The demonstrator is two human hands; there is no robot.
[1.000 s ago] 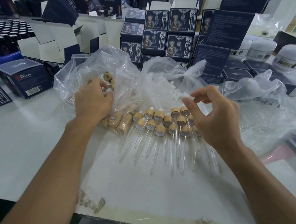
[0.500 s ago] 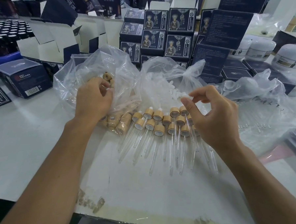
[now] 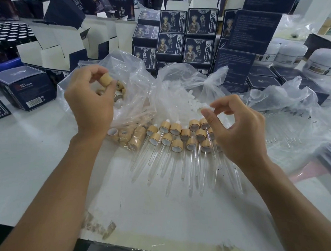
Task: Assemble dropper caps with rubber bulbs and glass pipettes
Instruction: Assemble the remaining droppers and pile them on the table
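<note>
At the far left a dark blue box lies on the white desk. Next, the left hand is raised in front of a clear plastic bag of wooden caps — its fingers and thumb pinch one wooden cap above the bag's opening. In the middle, finished droppers lie in a loose row on the desk, their wooden collars toward the bags and their glass pipettes pointing to the person. Behind them a second bag holds white rubber bulbs. The right hand hovers over the right end of the row — thumb and forefinger pinch a white rubber bulb, the other fingers curled loosely. Further right, a third bag holds loose glass pipettes, near white jars.
</note>
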